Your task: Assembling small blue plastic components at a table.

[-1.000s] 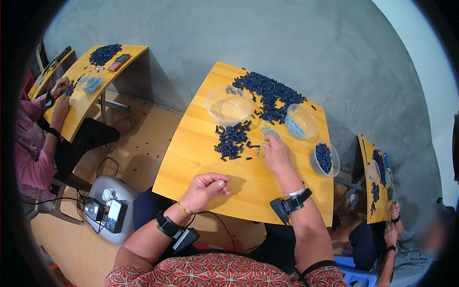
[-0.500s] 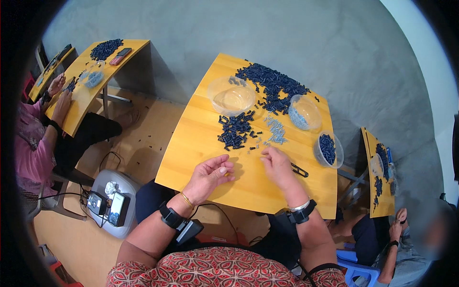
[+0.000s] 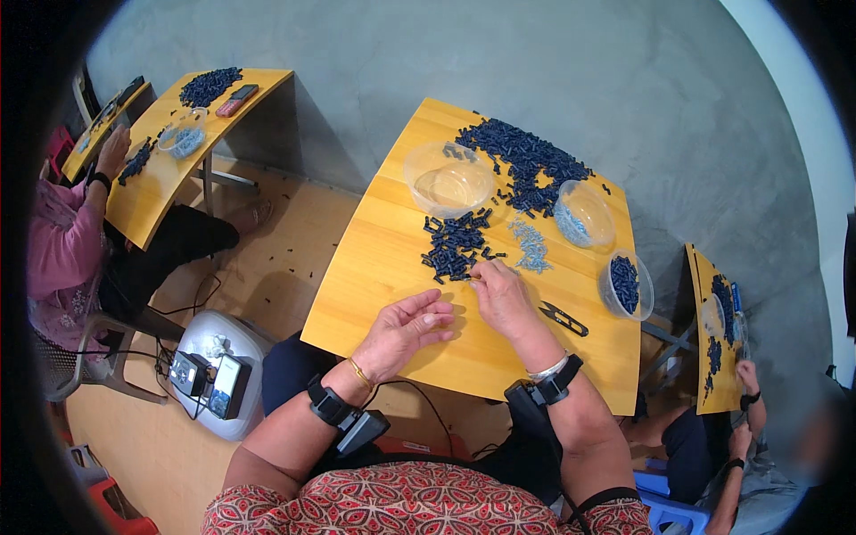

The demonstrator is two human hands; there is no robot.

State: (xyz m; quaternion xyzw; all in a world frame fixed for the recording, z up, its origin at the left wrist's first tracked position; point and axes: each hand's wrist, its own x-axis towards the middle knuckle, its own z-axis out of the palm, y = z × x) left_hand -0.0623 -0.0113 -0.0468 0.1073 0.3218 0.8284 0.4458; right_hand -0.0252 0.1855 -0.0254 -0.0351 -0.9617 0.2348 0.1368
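Observation:
My left hand point(image 3: 406, 332) hovers palm-up over the near part of the yellow table point(image 3: 374, 294), fingers loosely spread, nothing visible in it. Fingertips together, my right hand point(image 3: 502, 299) reaches the near edge of a small pile of dark blue plastic pieces point(image 3: 453, 241); what it pinches is too small to make out. Beyond it lie scattered little light grey-blue pieces point(image 3: 530, 245). Black thread snips point(image 3: 564, 319) rest to the right of this hand.
At the back spreads a larger heap of dark pieces point(image 3: 526, 160). Clear bowls stand around: one at left point(image 3: 448, 183), one with light pieces point(image 3: 584, 214), one with dark pieces point(image 3: 627, 283). Co-workers sit at side tables point(image 3: 169, 183). A grey stool point(image 3: 218, 392) holds devices.
My right hand has moved left and forward to the near edge of the small dark pile. The fingers of my left hand have spread a little. The whole view has shifted slightly.

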